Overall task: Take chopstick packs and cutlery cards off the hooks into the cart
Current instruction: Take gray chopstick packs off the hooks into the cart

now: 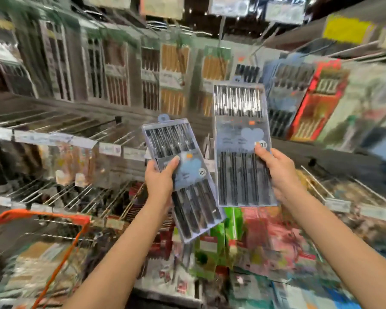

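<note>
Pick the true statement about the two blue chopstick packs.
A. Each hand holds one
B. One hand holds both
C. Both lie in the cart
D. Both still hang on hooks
A: the left hand grips the tilted pack, and the right hand grips the upright pack.

One head-worn wide-angle camera looks forward and slightly down, close behind both raised forearms, facing a near wall of hooks (60, 192) and hanging packs.
</note>
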Demonstrator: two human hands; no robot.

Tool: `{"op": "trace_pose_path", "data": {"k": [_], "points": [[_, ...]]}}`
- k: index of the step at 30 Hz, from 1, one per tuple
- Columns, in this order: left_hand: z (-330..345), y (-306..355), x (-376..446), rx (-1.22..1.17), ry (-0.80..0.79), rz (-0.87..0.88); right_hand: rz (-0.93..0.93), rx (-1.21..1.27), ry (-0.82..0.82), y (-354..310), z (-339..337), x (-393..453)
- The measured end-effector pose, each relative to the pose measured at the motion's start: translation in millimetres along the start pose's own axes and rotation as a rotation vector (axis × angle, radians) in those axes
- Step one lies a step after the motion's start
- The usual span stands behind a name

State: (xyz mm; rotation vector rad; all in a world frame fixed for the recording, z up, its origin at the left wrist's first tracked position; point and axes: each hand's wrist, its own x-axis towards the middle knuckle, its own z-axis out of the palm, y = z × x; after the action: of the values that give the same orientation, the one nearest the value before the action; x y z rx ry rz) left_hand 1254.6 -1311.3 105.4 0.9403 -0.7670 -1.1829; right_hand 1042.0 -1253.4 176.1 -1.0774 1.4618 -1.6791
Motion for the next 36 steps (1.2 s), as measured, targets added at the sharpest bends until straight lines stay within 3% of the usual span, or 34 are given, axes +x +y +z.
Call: {"op": "trace_pose_path", "data": {"k": [5,12,18,20,36], "points": [[89.5,2.5,-3.7,-0.008,-0.13,0.037,-0.052,0.067,0.113,-33.6,-65.7,25.6],[157.2,10.2,-17.1,-0.005,-0.202,0.124,-0.037,0.071,0.074,-48.7,-129.5,74.0],[180.3,18.1,-22.3,0.037,-0.228,0.171,-0.167,0.069,0.125,-55.0,-161.9,111.3],[182.5,19.4,-24.3,0.052,-0.228,0.17,-0.191,0.033,0.153,-71.5,-151.2,88.2],[182.2,27.1,-30.2,0.078,-0.213,0.158,-0.098,-0.021,0.164,-75.0,-150.7,116.6]]}}
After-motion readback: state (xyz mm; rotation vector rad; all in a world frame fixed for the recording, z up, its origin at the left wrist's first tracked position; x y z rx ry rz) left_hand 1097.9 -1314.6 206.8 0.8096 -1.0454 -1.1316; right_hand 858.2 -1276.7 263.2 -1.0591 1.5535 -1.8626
